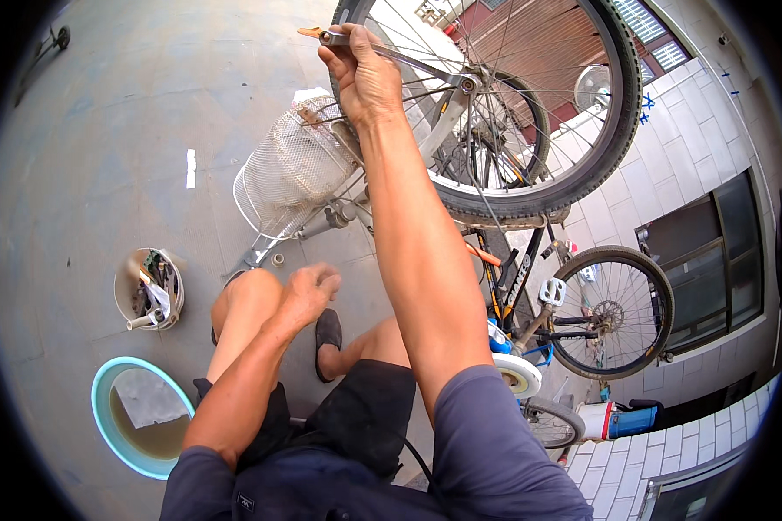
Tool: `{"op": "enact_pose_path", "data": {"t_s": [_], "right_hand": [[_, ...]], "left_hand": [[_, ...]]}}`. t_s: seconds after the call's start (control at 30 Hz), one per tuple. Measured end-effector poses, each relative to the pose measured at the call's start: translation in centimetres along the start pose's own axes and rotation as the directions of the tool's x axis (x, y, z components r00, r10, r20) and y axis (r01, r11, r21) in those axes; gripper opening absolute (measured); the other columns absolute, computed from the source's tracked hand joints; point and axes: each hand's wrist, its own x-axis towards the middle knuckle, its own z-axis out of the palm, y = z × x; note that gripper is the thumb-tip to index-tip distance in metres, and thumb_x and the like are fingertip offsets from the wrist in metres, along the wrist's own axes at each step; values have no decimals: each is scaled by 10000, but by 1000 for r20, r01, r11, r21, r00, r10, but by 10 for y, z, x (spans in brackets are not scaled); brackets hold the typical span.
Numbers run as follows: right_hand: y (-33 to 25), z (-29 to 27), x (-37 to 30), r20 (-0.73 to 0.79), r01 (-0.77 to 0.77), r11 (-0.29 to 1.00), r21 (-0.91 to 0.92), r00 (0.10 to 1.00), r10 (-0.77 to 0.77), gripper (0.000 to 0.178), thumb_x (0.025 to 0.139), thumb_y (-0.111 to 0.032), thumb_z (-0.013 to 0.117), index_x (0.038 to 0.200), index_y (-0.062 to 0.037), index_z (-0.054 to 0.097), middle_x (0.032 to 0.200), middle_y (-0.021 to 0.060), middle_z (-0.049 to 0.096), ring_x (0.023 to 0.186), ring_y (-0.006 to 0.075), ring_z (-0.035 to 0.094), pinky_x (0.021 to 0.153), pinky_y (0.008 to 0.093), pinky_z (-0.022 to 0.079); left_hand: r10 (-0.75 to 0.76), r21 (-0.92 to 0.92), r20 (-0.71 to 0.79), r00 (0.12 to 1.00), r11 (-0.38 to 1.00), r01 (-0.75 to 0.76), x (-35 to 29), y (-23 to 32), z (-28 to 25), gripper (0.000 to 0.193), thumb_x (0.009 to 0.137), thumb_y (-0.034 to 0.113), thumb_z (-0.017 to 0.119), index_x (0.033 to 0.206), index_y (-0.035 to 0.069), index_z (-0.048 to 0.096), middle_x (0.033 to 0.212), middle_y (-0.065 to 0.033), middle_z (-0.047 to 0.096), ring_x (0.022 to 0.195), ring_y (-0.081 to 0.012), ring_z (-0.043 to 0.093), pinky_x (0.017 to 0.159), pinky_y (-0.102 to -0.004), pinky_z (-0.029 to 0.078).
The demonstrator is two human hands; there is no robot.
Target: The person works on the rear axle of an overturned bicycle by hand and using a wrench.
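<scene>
evidently the right hand (367, 76) was closed around the outer end of a metal wrench (413, 65), far from the axle nut (468, 84) where the tool's other end sat. gripping it there probably gave the longest lever, and the arm was stretched up high because the wheel (632, 87) stood above the person's knees. a small orange piece (308, 32) stuck out past the fingers; i cannot tell whether it belonged to the wrench.

the left hand (307, 293) was free of any load, its fingers loosely bent, hanging over the lap near the left knee (254, 291). perhaps 1 hand was enough for the wrench, so this 1 was simply kept out of the way.

the wheel was in its fork (443, 132), and the wire basket (291, 169) hung below and to the left, as if the bicycle were turned upside down to bring the axle within reach. on the ground at the person's left stood 2 vessels: a bucket (120, 295) filled with assorted items, and a teal basin (102, 417) holding murky water, both seemingly set close for easy reaching.
</scene>
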Motion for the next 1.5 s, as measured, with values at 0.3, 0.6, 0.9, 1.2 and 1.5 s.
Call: {"op": "enact_pose_path", "data": {"t_s": [0.3, 0.6, 0.9, 1.2, 1.5], "right_hand": [[-5, -8, 18, 101, 28, 998, 50, 994, -33, 230, 947, -159, 638, 1062, 40, 636, 939, 131, 683, 836, 217, 696, 743, 328, 624], [18, -17, 59, -73, -122, 964, 238, 987, 143, 389, 984, -426, 543, 923, -51, 624, 821, 76, 641, 803, 273, 624, 787, 433, 532], [-40, 56, 48, -86, -187, 785, 590, 953, 291, 404, 951, -404, 592, 1014, -6, 570, 945, 156, 609, 905, 287, 612, 928, 428, 494], [-133, 50, 30, 12, -5, 856, 516, 1000, -1, 390, 952, -379, 601, 1027, 3, 583, 938, 155, 627, 891, 269, 629, 870, 398, 515], [-162, 37, -2, 13, 85, 883, 462, 995, -103, 376, 952, -354, 611, 1040, 11, 596, 930, 154, 646, 878, 251, 646, 811, 368, 535]], "left_hand": [[-2, 66, 13, 1000, 998, 1, -1, -3, 2, 253, 894, 217, 600, 984, -9, 670, 779, -128, 693, 691, -215, 673, 686, -353, 526], [-45, 123, 3, 999, 991, 44, 2, 3, 4, 240, 890, 208, 607, 981, -2, 679, 777, -136, 688, 701, -217, 669, 683, -346, 518], [-64, 159, 17, 998, 985, 61, 10, -4, 10, 278, 881, 242, 605, 1010, 10, 687, 849, -177, 710, 781, -293, 696, 744, -390, 524], [-58, 77, 19, 998, 995, 56, 6, -5, 4, 283, 885, 230, 608, 1018, -11, 672, 826, -170, 704, 746, -236, 698, 712, -372, 530], [21, 130, 14, 1000, 991, -22, -9, 1, -2, 267, 879, 231, 609, 979, -9, 672, 812, -163, 701, 720, -250, 685, 702, -371, 527]]}}
